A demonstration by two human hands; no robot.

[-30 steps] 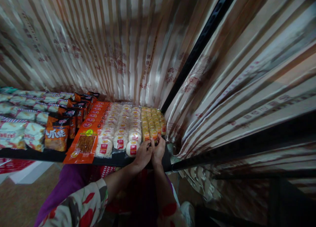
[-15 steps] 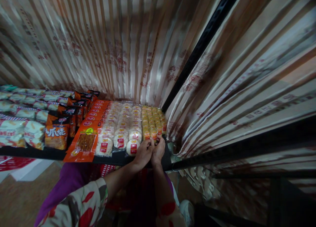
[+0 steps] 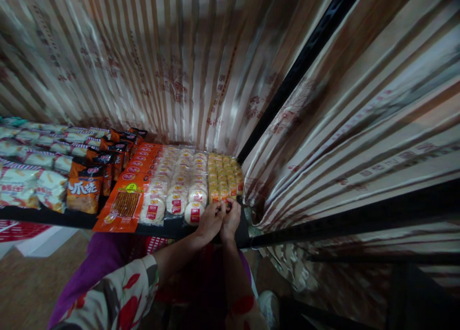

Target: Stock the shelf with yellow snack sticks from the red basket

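Note:
My left hand [image 3: 208,223] and my right hand [image 3: 232,220] are pressed side by side at the front edge of a black shelf [image 3: 168,230]. Both have their fingers curled, touching the nearest packets in the rows of small yellow snacks [image 3: 223,176]. What the fingertips pinch is too small to make out. Just left of my left hand lie rows of round white cakes with red labels [image 3: 179,186].
Further left on the shelf sit flat orange packets [image 3: 124,205], dark orange bags [image 3: 83,195] and pale striped bags [image 3: 21,186]. A striped curtain [image 3: 161,66] hangs behind and to the right, crossed by a black pole [image 3: 298,66]. Floor [image 3: 25,282] lies below.
Both hands stay together at the front of the yellow snack rows, with only small finger movement. The view has shifted slightly.

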